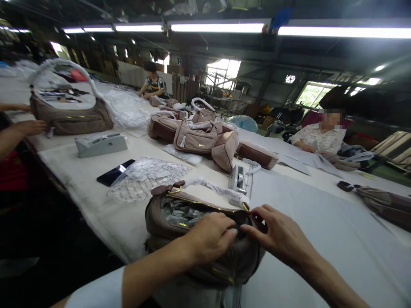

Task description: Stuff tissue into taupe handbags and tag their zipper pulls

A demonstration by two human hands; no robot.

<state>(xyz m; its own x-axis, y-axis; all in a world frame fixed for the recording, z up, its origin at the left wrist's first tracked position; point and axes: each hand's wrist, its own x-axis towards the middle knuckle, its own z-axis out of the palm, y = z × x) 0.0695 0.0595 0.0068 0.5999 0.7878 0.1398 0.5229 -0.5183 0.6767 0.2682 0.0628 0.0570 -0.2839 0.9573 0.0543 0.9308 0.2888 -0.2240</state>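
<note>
One brown handbag (237,262), unzipped, on the table (77,177) right before you; grey stuffing (183,211) in its mouth. Your left hand (210,237) lies over the opening, fingers bent; hold unclear. Your right hand (272,226): thumb and forefinger parted at the bag's right end, grip unclear. Wrapped handle (218,188) behind; crinkled plastic (150,177), more bags (199,137) beyond.

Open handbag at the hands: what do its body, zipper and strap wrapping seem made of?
Handbag body: probably matte woven or corduroy-like fabric, judging by its fine ribbing. Zipper: likely metal, though metal-coloured plastic is possible; its teeth glint gold. Strap wrapping: seemingly thin plastic film or foam, whitish and crinkled.
</note>
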